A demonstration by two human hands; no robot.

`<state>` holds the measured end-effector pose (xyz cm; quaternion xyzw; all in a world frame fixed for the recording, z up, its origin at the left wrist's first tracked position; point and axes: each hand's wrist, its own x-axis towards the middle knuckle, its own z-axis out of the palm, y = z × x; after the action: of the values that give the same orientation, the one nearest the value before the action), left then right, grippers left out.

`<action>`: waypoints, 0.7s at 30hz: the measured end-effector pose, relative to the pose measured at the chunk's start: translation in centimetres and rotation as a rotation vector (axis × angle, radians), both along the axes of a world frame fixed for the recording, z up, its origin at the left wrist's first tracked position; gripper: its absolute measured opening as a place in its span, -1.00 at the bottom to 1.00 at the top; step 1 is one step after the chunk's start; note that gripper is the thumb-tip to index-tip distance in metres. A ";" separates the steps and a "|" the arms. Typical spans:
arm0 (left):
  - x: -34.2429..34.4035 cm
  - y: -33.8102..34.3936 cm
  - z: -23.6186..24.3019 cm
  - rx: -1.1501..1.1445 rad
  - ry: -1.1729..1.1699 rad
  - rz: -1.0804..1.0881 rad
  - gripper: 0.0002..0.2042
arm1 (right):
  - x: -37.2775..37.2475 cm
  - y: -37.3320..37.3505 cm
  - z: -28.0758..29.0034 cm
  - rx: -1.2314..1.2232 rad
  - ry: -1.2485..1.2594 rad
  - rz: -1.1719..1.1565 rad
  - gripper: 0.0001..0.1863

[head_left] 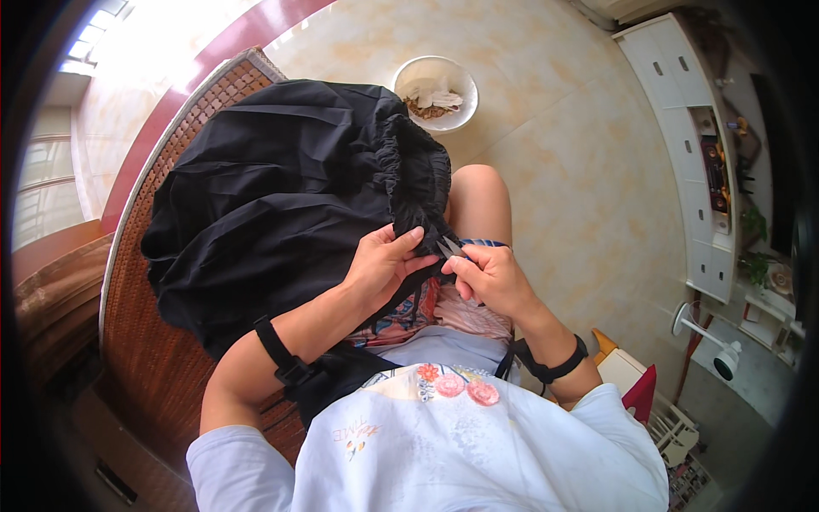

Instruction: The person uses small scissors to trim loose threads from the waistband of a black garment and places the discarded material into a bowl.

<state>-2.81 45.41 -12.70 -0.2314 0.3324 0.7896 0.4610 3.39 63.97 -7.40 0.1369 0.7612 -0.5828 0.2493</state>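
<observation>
A large black cloth garment (pixel 273 188) with a gathered, elastic-looking edge lies spread over a woven mat and my lap. My left hand (pixel 384 264) pinches that gathered edge, thumb on top of the cloth. My right hand (pixel 482 277) is closed on small pointed scissors (pixel 450 248), whose metal blades point up and left at the gathered edge, close beside my left fingers. The scissors' handles are mostly hidden in my fingers.
A white basin (pixel 435 68) holding pale and brown items stands on the tiled floor ahead. The woven mat (pixel 136 307) is under the cloth. Along the right wall are a white cabinet (pixel 665 77), plants (pixel 751 226) and a white standing fan or lamp (pixel 725 358).
</observation>
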 end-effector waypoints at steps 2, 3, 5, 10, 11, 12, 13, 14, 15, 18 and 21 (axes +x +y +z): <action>0.0 0.0 -0.1 0.023 0.015 0.001 -0.86 | 0.1 0.0 -0.1 -0.010 0.045 0.021 -0.76; 0.1 0.0 -0.2 -0.008 0.015 0.002 -0.86 | 0.1 0.0 -0.1 0.006 0.001 0.009 -0.76; 0.1 0.0 -0.2 0.025 0.023 0.003 -0.86 | 0.0 0.0 -0.1 -0.019 0.034 0.019 -0.76; -0.1 0.0 0.4 0.030 0.025 0.002 -0.86 | -0.1 -0.5 0.6 0.074 0.058 -0.056 -0.77; -0.1 0.0 0.6 0.037 0.002 0.019 -0.87 | -0.1 -0.7 0.8 0.121 0.139 -0.135 -0.80; -0.1 0.0 0.8 0.028 -0.027 0.036 -0.87 | -0.2 -0.9 0.9 0.137 0.114 -0.143 -0.80; -0.1 0.0 1.0 0.048 -0.022 0.037 -0.87 | -0.4 -1.1 0.8 0.246 0.333 -0.139 -0.83; -0.2 -0.1 1.2 0.066 0.002 0.035 -0.87 | -0.6 -1.3 0.7 0.345 0.562 -0.117 -0.85; -0.2 -0.1 1.3 0.058 0.025 0.031 -0.87 | -1.0 -1.4 0.5 0.357 0.551 -0.132 -0.85; 0.0 -0.1 1.5 0.033 0.041 0.046 -0.87 | -2.3 -1.2 -0.7 0.332 0.453 -0.051 -0.79; 0.0 -0.1 1.3 0.077 0.018 0.052 -0.87 | -2.4 -0.5 -1.3 -0.162 0.004 -0.215 -0.85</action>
<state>-2.77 45.31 -11.40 -0.2149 0.2995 0.8156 0.4460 1.00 63.46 -8.72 0.1959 0.6931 -0.6660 0.1939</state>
